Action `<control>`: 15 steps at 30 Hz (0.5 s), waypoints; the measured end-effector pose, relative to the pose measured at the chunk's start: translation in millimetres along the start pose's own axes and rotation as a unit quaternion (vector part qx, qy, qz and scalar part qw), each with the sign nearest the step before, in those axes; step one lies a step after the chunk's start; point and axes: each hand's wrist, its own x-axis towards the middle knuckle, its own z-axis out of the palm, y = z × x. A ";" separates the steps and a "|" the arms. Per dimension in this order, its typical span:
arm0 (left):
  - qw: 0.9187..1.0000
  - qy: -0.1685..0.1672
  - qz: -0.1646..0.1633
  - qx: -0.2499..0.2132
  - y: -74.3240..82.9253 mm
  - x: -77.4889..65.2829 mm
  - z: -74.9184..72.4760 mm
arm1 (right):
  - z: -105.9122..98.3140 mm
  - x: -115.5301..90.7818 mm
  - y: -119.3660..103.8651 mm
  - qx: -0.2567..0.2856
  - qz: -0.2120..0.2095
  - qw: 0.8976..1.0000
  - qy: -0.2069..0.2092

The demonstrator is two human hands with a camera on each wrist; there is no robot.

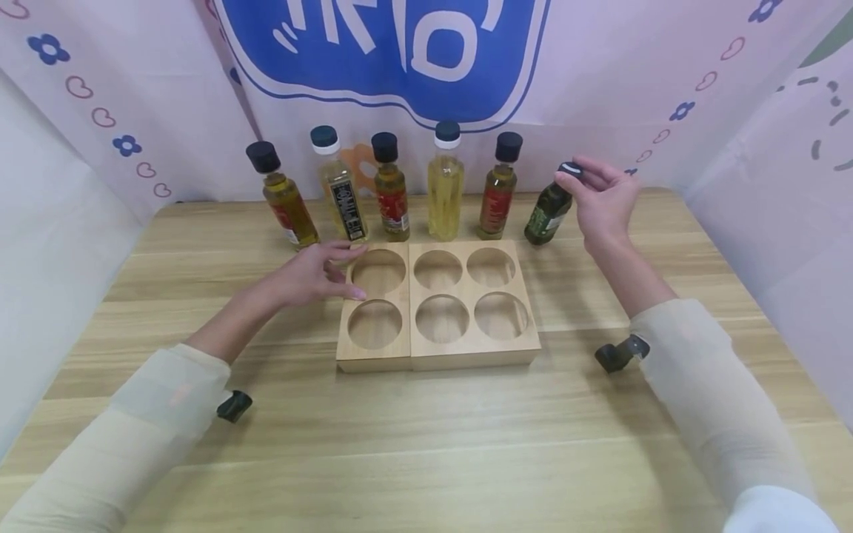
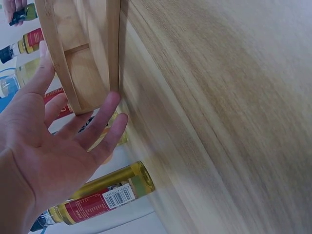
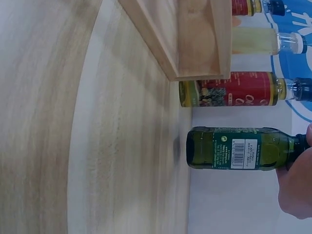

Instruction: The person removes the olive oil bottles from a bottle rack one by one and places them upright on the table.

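Observation:
My right hand (image 1: pixel 608 198) pinches the black cap of a dark green glass bottle (image 1: pixel 550 215) at the back right. The bottle leans, its top toward the hand; in the right wrist view its base hangs close over the table. My left hand (image 1: pixel 309 275) rests at the left end of a light wooden bottle rack (image 1: pixel 410 296), thumb on the top face by the holes. In the left wrist view the fingers are spread, mostly straight, against the rack's end (image 2: pixel 73 83). The rack has round holes in two rows, with no bottles in them.
Behind the rack stands a row of bottles: red-labelled ones with black caps (image 1: pixel 293 215), a clear one with a black label (image 1: pixel 346 203) and a tall pale-yellow one (image 1: pixel 445 196). A printed cloth (image 1: pixel 180 89) hangs behind the wooden table (image 1: pixel 426 459).

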 end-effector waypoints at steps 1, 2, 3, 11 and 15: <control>1.000 -0.001 -0.001 0.000 0.3 0.0 -0.1 | -0.2 0.8 1.0 -0.002 0.000 1.000 0.001; 1.000 -0.001 -0.002 -0.001 0.6 -0.2 0.0 | -0.2 1.6 2.0 -0.004 0.000 1.000 0.002; 1.000 -0.001 -0.003 -0.001 0.9 -0.5 0.1 | -0.2 2.3 2.9 -0.007 0.001 1.000 0.002; 1.000 -0.001 0.001 -0.004 0.5 -0.7 0.9 | 1.7 7.9 6.2 -0.017 0.004 1.000 -0.004; 1.000 0.001 0.001 -0.005 0.4 0.0 0.5 | 1.9 10.0 5.8 -0.019 0.003 1.000 -0.004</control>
